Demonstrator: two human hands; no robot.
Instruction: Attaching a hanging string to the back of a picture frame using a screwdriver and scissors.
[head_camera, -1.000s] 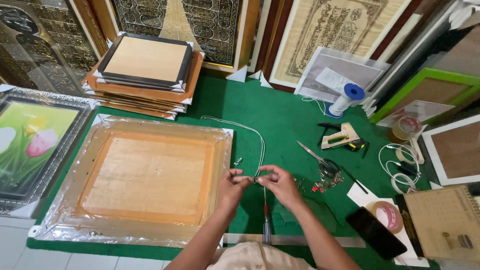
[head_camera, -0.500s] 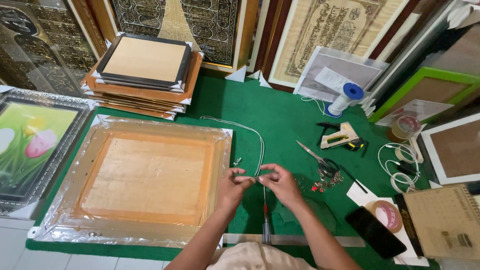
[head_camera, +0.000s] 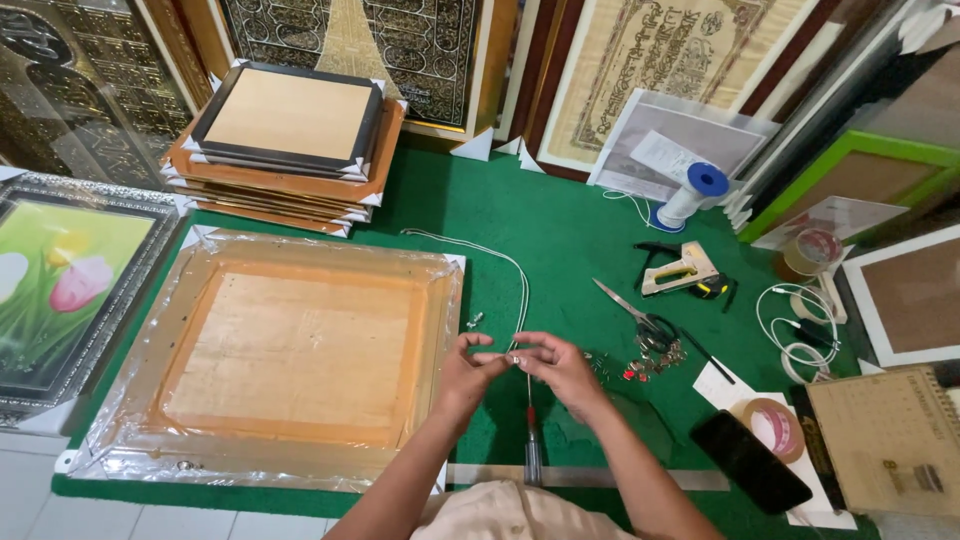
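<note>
My left hand (head_camera: 467, 372) and my right hand (head_camera: 560, 368) meet over the green mat, just right of a plastic-wrapped picture frame (head_camera: 270, 355) lying face down. Between the fingertips of both hands I pinch a small metal piece at the end of a white cord (head_camera: 510, 268), which runs back across the mat toward the frame's far corner. A screwdriver with a red and black handle (head_camera: 531, 440) lies on the mat directly below my hands. A tiny metal fitting (head_camera: 473, 321) rests beside the frame's right edge.
Scissors (head_camera: 632, 311), small loose hardware (head_camera: 655, 358), a staple gun (head_camera: 682, 271), a blue-capped cord spool (head_camera: 692, 193), tape rolls (head_camera: 772, 424), a black phone (head_camera: 750, 461) and a coiled white cable (head_camera: 795, 325) lie to the right. Stacked frames (head_camera: 285, 140) sit behind, a flower picture (head_camera: 60, 285) at left, a metal ruler (head_camera: 610, 478) near me.
My hands have stayed in the same spot; only the fingers have shifted slightly on the small piece and cord.
</note>
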